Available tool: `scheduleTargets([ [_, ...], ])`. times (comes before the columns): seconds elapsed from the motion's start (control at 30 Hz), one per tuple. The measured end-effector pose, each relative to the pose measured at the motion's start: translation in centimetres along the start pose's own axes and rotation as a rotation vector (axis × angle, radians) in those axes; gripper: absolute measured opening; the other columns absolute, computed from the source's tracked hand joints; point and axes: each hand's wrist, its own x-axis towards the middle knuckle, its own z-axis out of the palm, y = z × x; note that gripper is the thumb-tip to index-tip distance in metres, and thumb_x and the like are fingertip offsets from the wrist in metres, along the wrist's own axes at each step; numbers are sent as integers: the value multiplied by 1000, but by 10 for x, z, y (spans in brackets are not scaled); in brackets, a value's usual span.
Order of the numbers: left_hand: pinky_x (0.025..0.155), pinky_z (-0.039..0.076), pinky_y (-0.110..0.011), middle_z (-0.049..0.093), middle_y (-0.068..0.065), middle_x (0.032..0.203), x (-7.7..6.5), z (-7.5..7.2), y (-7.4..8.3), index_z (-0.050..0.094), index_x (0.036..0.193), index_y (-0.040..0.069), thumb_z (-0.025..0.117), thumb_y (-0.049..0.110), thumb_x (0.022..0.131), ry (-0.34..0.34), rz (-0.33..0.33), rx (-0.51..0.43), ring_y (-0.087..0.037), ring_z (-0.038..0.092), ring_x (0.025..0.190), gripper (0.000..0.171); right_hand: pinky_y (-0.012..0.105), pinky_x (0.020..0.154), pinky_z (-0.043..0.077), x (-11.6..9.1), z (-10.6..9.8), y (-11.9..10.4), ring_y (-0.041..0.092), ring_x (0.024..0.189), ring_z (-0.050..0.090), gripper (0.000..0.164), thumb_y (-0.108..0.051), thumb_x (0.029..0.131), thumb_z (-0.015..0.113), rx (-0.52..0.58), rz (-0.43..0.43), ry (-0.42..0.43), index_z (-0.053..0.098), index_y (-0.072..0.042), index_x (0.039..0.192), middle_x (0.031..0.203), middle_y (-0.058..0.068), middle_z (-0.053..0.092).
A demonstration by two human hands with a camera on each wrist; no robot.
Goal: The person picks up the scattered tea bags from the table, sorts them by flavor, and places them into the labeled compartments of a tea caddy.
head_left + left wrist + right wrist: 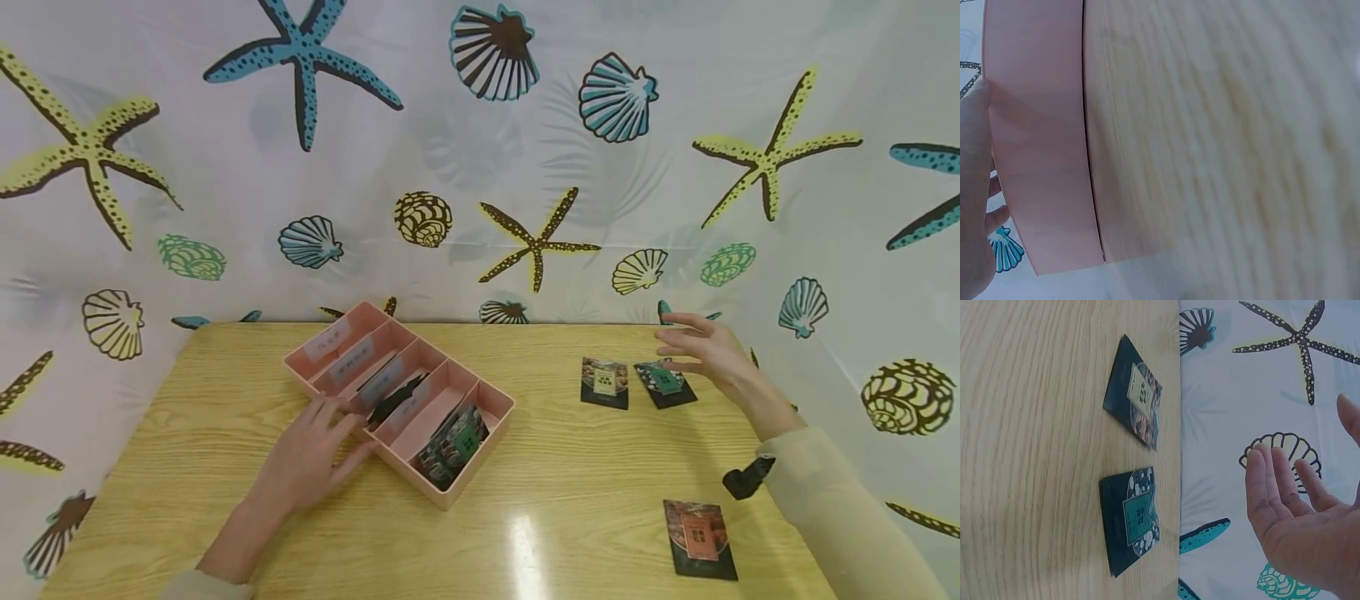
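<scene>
My left hand (318,450) rests on the near long side of a pink divided box (480,477), its fingers and thumb at the rim. In the left wrist view the fingertips show along the top edge of the box's outer wall (1041,144). My right hand (701,350) is raised over the table's far right, fingers spread, holding nothing. Near it lie a dark packet with a green label (664,382) and one with a cream label (604,382). Both packets show in the right wrist view, with the hand (1310,531) off to their side.
Dark packets with green labels (452,447) stand in the box's nearest compartment, and others stand in the middle ones. White labels (352,361) mark several compartments. A red-labelled packet (701,539) lies at the front right. Patterned cloth (480,167) hangs behind the wooden table (570,467).
</scene>
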Motion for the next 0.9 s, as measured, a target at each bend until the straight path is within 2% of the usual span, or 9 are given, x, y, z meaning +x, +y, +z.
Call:
scheduleTargets([
  [0.17,90,60,-51,65,-12,111,-1,0,-1,74,108,10,77,39,95,2,-1,-1,-31,62,106,32,30,101,61,4,-9,11,4,112,70,80,-42,106,63,-29,20,16,25,-8,167,167,26,33],
  [0.47,91,60,-50,64,-12,113,-2,3,-3,73,108,11,76,39,97,7,5,-13,-31,63,106,31,35,105,59,14,-22,36,6,109,69,83,-47,106,62,-88,65,59,23,-9,168,167,26,34],
  [0.6,92,59,-51,64,-12,113,-2,3,-3,73,108,11,76,39,96,-1,-1,-11,-31,62,107,31,41,110,57,18,-28,49,8,113,68,84,-48,106,61,-107,77,65,22,-8,168,168,24,33],
  [0.7,93,59,-51,64,-12,114,-2,2,-2,73,109,11,78,37,94,-12,-9,-8,-32,62,107,30,44,112,55,22,-33,59,11,117,69,83,-48,105,61,-116,98,75,23,-9,168,162,21,43],
  [0.83,93,59,-51,64,-12,113,-1,1,-1,73,109,11,79,37,94,-14,-13,-7,-32,63,107,30,41,110,56,26,-36,68,9,114,70,86,-49,104,64,-110,135,90,24,-9,168,145,5,57],
  [0.9,93,60,-51,65,-12,113,-1,1,-1,73,108,11,78,38,95,-7,-11,-9,-32,63,107,31,39,109,57,27,-37,71,7,113,70,88,-50,103,66,-109,143,91,23,-8,168,145,8,58],
])
